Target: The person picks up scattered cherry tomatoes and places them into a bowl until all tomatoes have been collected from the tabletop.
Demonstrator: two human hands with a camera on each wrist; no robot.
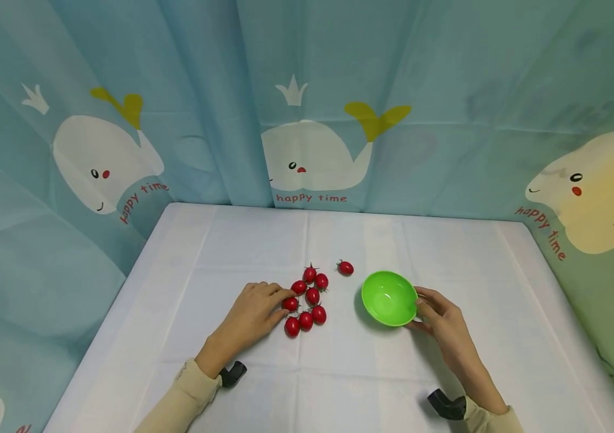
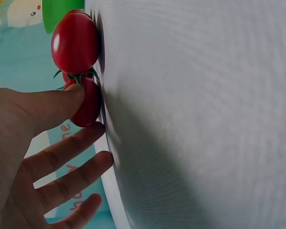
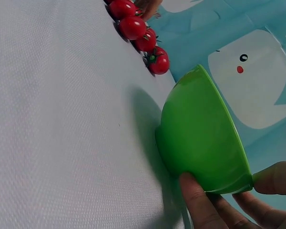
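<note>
My left hand (image 1: 256, 310) pinches a red cherry tomato (image 1: 290, 304) between thumb and fingers at the left side of a loose group. The left wrist view shows the thumb over that cherry tomato (image 2: 88, 102) near its green stem, the other fingers spread by the cloth. Right beside it is another cherry tomato (image 2: 76, 43). On the right, my right hand (image 1: 444, 322) grips a bright green bowl (image 1: 389, 299) by its near right side. Its thumb is on the rim and its fingers support the outer wall (image 3: 200, 138) from below. The bowl's inside is bare.
Several more cherry tomatoes (image 1: 313, 296) lie clustered left of the bowl, and a single cherry tomato (image 1: 346, 267) sits apart behind them. A white cloth covers the table (image 1: 339, 391). Blue curtains (image 1: 204, 60) with whale prints stand around its back and sides.
</note>
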